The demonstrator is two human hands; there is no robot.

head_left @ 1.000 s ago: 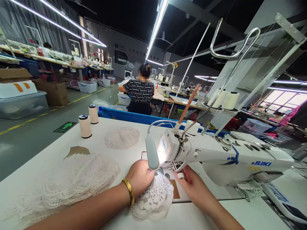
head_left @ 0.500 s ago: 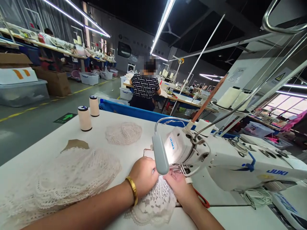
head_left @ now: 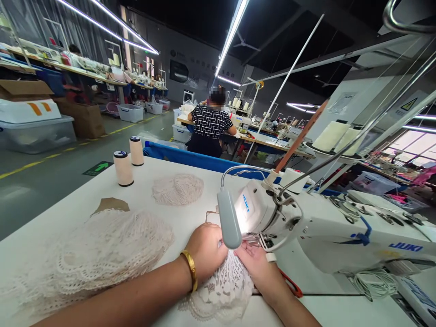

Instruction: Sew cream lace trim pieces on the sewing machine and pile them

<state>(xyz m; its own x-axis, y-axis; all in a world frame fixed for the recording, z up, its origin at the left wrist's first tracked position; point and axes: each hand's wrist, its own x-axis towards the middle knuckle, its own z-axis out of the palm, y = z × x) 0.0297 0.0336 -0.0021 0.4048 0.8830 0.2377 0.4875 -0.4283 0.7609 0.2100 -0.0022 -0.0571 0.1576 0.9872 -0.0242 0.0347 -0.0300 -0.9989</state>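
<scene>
A piece of cream lace hangs gathered below the head of the white sewing machine, its scalloped edge spread over the table front. My left hand, with a gold bangle at the wrist, is closed on the lace's upper left side; its fingertips are partly behind the grey lamp. On the other side my right hand pinches the lace's upper edge close to the presser foot. The needle area is mostly hidden by the lamp and fingers.
A large lace pile lies left, with brown card behind it. A smaller lace bundle and two thread cones stand farther back. Orange-red scissors handles lie beside my right wrist. A person sits ahead.
The view has shifted slightly, so the scene sits a little farther right. Both hands keep their hold on the lace by the machine head, with hardly any movement.
</scene>
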